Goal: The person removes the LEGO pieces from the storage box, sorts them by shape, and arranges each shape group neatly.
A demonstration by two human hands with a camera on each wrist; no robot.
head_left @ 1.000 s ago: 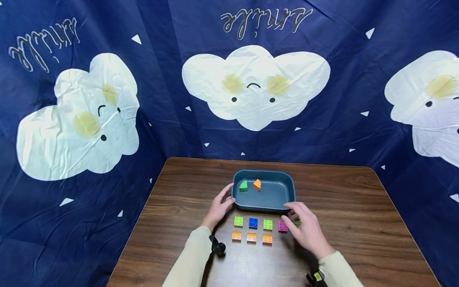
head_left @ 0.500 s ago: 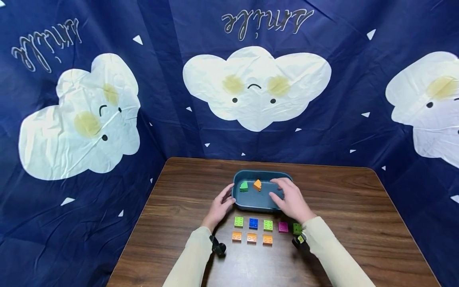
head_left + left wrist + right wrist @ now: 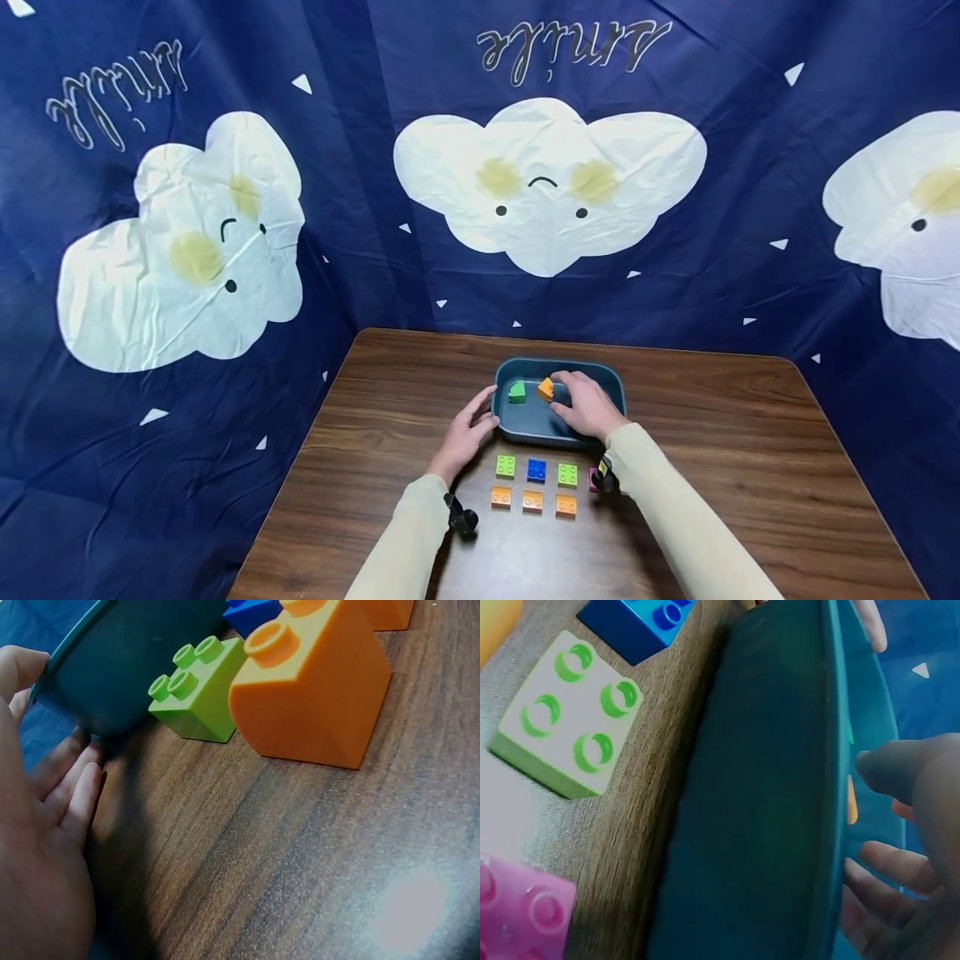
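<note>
My right hand is inside the dark teal tray, fingers and thumb spread at the right side of an orange building block. In the right wrist view, a gap shows between thumb and fingers, with a sliver of orange block past the tray rim. A green block with a rounded side lies to its left in the tray. My left hand rests against the tray's left end; in the left wrist view, one fingertip touches the rim while the other fingers lie along the outer wall.
In front of the tray stand a row with a lime brick, blue brick, another lime brick and a partly hidden magenta brick. Three orange bricks form a nearer row. A navy curtain hangs behind the wooden table.
My right hand has moved left and away from me, from the tray's near right corner to the orange block inside it. My left hand stays at the tray. My right wrist now covers the dark green brick.
</note>
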